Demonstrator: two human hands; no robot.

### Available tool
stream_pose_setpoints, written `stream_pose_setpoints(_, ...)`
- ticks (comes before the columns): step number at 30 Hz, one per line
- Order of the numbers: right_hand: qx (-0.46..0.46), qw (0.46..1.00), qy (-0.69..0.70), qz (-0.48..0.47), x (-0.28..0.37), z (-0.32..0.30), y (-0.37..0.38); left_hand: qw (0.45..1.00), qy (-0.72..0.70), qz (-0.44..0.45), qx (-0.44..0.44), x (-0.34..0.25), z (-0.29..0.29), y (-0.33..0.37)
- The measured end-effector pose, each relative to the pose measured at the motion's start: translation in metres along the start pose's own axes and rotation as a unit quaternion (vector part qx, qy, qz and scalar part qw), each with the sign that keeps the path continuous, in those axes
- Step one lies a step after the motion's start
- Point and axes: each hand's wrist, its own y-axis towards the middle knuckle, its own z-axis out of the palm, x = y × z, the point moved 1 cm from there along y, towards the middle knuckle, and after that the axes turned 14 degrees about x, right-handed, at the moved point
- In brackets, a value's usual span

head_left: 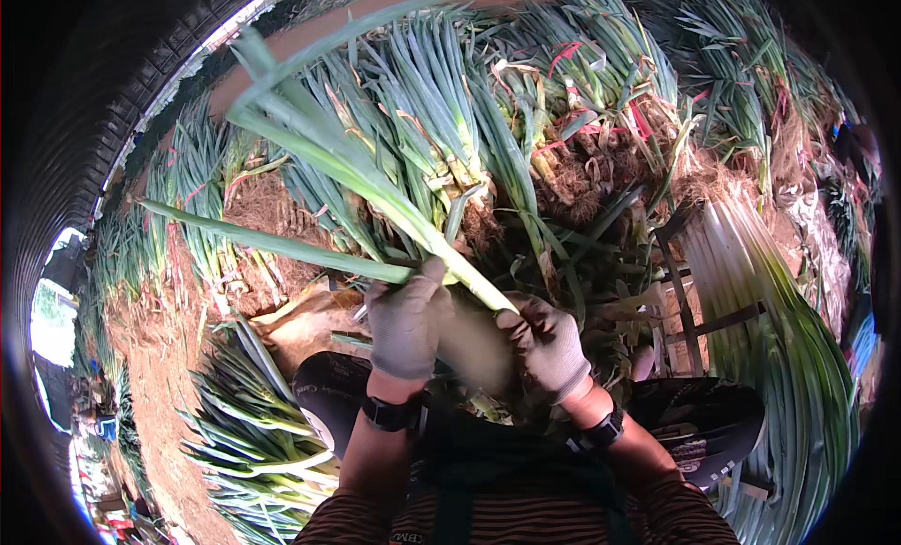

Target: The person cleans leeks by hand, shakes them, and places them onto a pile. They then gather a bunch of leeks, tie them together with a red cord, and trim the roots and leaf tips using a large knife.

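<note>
A long green onion (399,207) slants across the middle, its green leaves up at the far left and its pale stem end near me. My right hand (547,350), in a light work glove with dark fingertips, pinches that stem end. My left hand (408,325), gloved too, is closed beside the stem around a long green leaf (282,248) that points out to the left. Whether this leaf is still joined to the stem is hidden by the hand. Between my hands is a pale blurred patch that I cannot make out.
Bundles of green onions with roots (441,123) stand in rows ahead, some tied with pink tape (641,120). Cleaned onions (751,292) lie on a metal-framed rack at right. A heap of leafy onions (267,442) lies at near left, beside bare brown soil (160,423).
</note>
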Motion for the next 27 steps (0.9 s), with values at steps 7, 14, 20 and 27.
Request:
stream_pose_setpoints(7,-0.052,0.998,0.047,-0.004,-0.009,-0.018,0.005,0.949,0.006,-0.26,0.179,0.05,0.011,-0.056)
stream_pose_setpoints(14,0.086,0.985,0.128,0.075,0.009,-0.035,0.001,0.961,0.193,-0.144,0.135,-0.001,-0.009,-0.032)
stream_pose_setpoints(20,0.069,0.985,0.152,0.035,-0.005,-0.01,0.004,0.986,0.149,-0.027,0.062,0.001,0.006,0.008)
stream_pose_setpoints(27,0.029,0.998,0.06,-0.011,-0.018,-0.016,0.002,0.993,-0.047,-0.067,0.089,0.015,-0.005,0.002)
